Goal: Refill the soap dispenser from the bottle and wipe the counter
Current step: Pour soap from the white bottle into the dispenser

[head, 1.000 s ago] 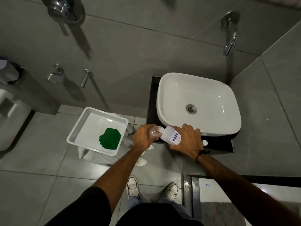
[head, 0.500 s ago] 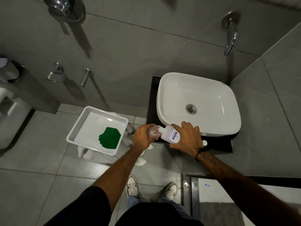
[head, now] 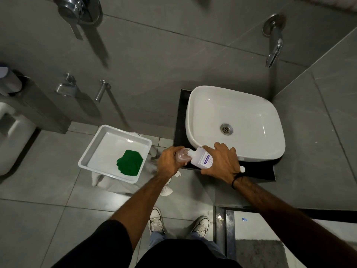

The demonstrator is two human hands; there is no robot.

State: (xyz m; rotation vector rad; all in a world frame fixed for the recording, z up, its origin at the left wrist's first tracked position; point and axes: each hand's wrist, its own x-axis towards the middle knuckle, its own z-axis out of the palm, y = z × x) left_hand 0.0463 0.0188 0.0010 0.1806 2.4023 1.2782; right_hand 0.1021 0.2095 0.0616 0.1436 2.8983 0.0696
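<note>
My left hand grips a small clear dispenser bottle with pinkish liquid, held at the front left corner of the black counter. My right hand holds a white refill bottle with a purple label, tipped sideways with its neck against the dispenser's mouth. A small white cap lies on the counter just right of my right hand. A green cloth lies crumpled in a white tray to the left.
A white basin sits on the counter, with a wall tap above it. The tray rests on a white cloth-covered stand over the tiled floor. A toilet is at far left. My shoes stand below.
Both hands and the two bottles stay almost still; the refill bottle remains tipped into the dispenser.
</note>
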